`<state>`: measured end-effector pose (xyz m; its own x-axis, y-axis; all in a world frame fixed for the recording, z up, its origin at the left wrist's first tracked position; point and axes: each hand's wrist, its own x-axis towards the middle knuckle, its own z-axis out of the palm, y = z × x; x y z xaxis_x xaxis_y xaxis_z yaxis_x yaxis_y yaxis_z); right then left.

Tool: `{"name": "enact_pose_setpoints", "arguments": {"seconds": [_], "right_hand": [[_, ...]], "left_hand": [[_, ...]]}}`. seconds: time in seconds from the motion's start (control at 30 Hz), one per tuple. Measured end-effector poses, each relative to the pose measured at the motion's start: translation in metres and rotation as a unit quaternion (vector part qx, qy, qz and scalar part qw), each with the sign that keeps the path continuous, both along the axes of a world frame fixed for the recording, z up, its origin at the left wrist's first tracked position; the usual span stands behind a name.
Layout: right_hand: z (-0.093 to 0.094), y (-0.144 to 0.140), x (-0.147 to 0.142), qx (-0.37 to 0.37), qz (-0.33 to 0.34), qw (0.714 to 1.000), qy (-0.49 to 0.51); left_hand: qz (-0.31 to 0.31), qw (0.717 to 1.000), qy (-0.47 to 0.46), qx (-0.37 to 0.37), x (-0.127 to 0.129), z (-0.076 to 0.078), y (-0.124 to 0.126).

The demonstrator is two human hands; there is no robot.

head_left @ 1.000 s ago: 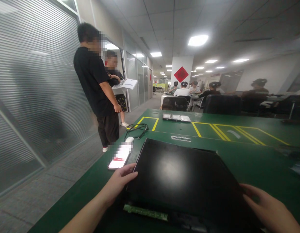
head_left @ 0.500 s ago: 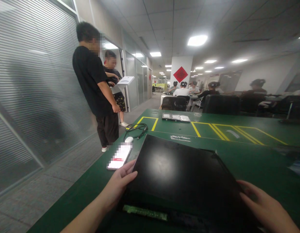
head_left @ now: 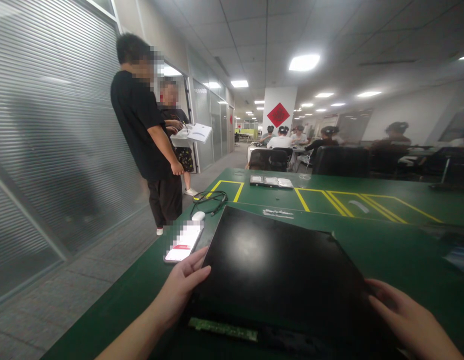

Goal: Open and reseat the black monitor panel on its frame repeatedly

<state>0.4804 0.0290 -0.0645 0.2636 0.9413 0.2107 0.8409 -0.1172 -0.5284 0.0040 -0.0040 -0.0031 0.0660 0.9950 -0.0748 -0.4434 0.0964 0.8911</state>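
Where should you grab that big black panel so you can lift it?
Probably by its two side edges, one hand from each side. The black panel is wide, flat and thin; the left hand and right hand already sit at opposite edges. Avoid the green circuit strip along its near edge.

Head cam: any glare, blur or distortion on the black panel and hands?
Head view: a soft ceiling-light glare patch sits on the black panel; left hand at its left edge is sharp, right hand at the right edge is slightly smeared; wide-angle stretch bends the corners; the far right of the green table is blurred.
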Motion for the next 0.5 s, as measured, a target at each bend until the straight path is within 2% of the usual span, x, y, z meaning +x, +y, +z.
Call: {"name": "enact_pose_setpoints", "arguments": {"seconds": [0.13,0.3,0.5], "right_hand": [[0.004,0.0,-0.001,-0.052,-0.005,0.997,0.062],[0.009,0.0,-0.007,-0.042,-0.024,0.994,0.094],[0.014,-0.003,-0.015,-0.033,-0.046,0.972,0.23]], "left_hand": [[-0.002,1.0,0.005,0.011,0.0,-0.003,0.0],[-0.013,0.999,-0.01,0.033,-0.001,-0.004,-0.001],[-0.021,0.998,-0.016,0.053,0.0,-0.004,-0.002]]}}
